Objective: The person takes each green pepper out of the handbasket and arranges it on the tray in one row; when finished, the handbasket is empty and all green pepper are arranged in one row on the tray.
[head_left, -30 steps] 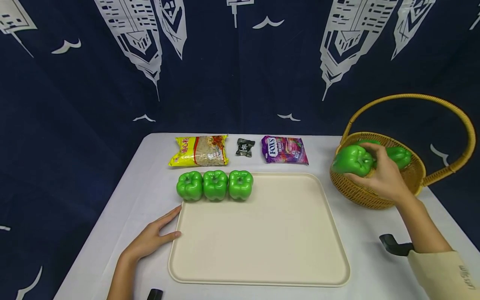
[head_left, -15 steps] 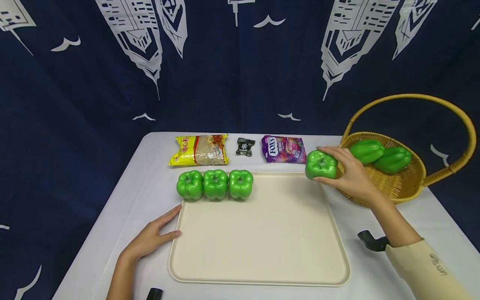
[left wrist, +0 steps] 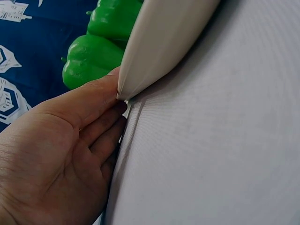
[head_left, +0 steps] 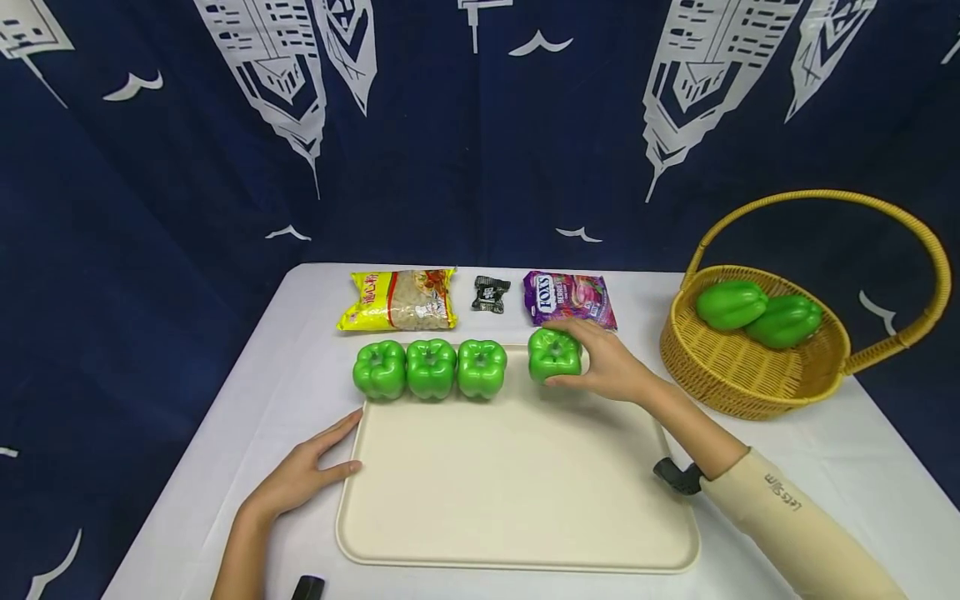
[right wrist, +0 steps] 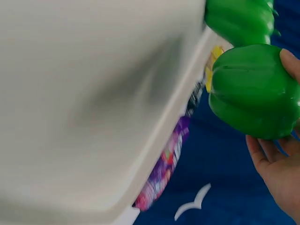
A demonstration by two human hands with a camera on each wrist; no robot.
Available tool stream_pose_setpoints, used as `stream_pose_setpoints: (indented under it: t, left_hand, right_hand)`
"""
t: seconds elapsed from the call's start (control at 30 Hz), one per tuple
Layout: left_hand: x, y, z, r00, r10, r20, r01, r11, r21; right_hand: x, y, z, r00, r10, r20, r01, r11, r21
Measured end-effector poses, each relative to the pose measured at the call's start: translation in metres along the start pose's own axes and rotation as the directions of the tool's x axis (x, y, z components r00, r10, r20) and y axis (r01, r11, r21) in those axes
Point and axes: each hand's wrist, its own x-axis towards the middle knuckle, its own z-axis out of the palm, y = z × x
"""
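My right hand (head_left: 609,367) grips a green bell pepper (head_left: 553,356) between thumb and fingers over the far part of a cream tray (head_left: 510,483). In the right wrist view this held pepper (right wrist: 251,91) is beyond the tray's surface, fingers at its side. Three more green bell peppers (head_left: 431,369) stand in a row along the tray's far left edge, with a gap between them and the held one. My left hand (head_left: 300,473) rests at the tray's left edge; in the left wrist view its thumb (left wrist: 96,93) touches the tray's rim (left wrist: 154,51).
A wicker basket (head_left: 716,390) with a tall handle stands at the right, holding two green peppers (head_left: 731,305). Behind the tray lie a yellow food bag (head_left: 401,300), a small black packet (head_left: 491,295) and a purple candy bag (head_left: 570,297). A dark blue patterned curtain (head_left: 480,167) hangs behind the table.
My right hand has lifted one pepper out of the basket and carried it left to over the tray's far side. The left hand has stayed put.
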Motion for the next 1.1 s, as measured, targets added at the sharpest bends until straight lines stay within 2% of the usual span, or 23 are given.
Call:
stream_pose_setpoints:
  t: [0.17,0.47,1.1]
  left_hand:
    - [0.000,0.002,-0.001,1.000,0.008,-0.001,-0.008,1.000,0.007]
    - [-0.001,0.001,-0.002,1.000,0.005,-0.002,-0.005,1.000,0.017]
    - [0.000,0.002,-0.001,1.000,0.003,0.001,-0.003,1.000,0.020]
  right_hand:
    - [0.003,0.000,0.018,0.998,-0.004,0.065,0.002,1.000,0.025]
    - [0.008,0.000,0.033,0.996,-0.003,0.092,-0.005,0.996,0.086]
    - [0.005,-0.005,0.035,0.995,0.051,0.087,-0.051,0.999,-0.005]
